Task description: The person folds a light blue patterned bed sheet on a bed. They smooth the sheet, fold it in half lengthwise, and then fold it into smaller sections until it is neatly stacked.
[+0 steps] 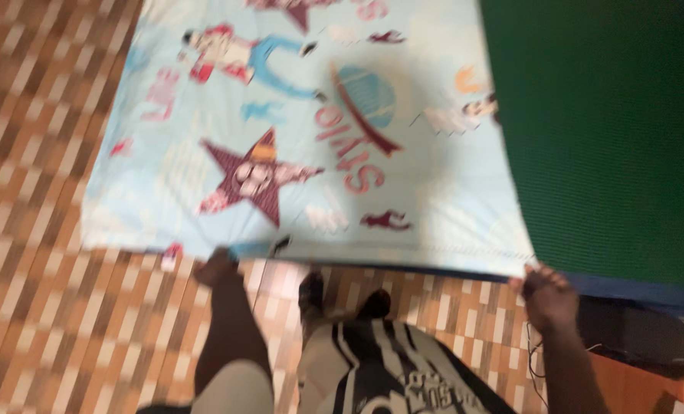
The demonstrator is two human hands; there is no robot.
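Stretching away from the person over the floor [43, 322], the sheet [296, 153] is pinched along its near edge, left hand [216, 268] and right hand [547, 295] at opposite corners.

A pale blue bedsheet [311, 146] printed with maroon stars and cartoon figures hangs spread out, its near edge gripped at two points.

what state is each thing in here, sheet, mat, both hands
sheet: spread flat, near edge lifted and held at two points
mat: lying flat, its left edge beside the sheet
left hand: fingers closed on the sheet's near edge
right hand: fingers closed on the sheet's near corner
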